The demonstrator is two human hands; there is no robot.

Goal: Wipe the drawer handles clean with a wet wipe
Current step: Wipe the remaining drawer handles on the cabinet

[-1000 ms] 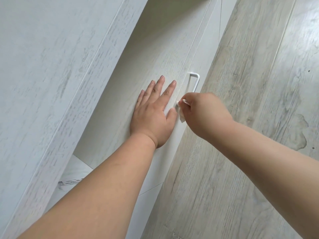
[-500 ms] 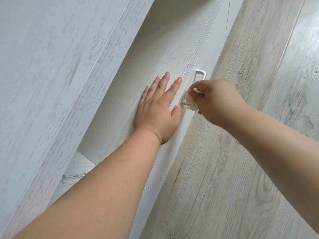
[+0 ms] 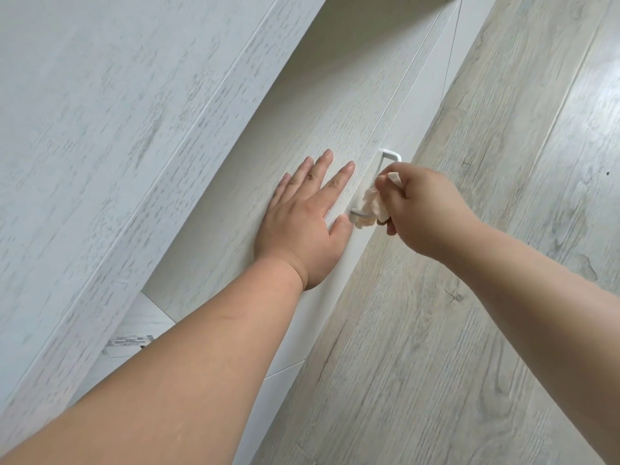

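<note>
Fingers of the right hand (image 3: 424, 209) curl round a crumpled wipe (image 3: 372, 204), pinching it against the white handle (image 3: 385, 169). The wipe wraps the lower stretch of the handle's bar, with a loose fold sticking out above the knuckles and another below. The handle's top bend shows bare above the hand, and its lower leg shows as a short grey bar just left of the wipe. The right forearm runs in from the lower right edge, the wrist bent slightly toward the handle.

The left hand (image 3: 302, 226) lies flat on the drawer front (image 3: 302, 129), fingers straight and spread, holding nothing. Its thumb tip sits just beside the handle's lower leg; whether they touch cannot be told. The left forearm reaches up from the lower left corner, nearly straight.

The handle stands on the drawer front near a thin seam that runs up the panel. Above and left of the drawers juts the pale wood-grain desk (image 3: 117, 129). To the right lies a grey wood-grain floor (image 3: 503, 297).
</note>
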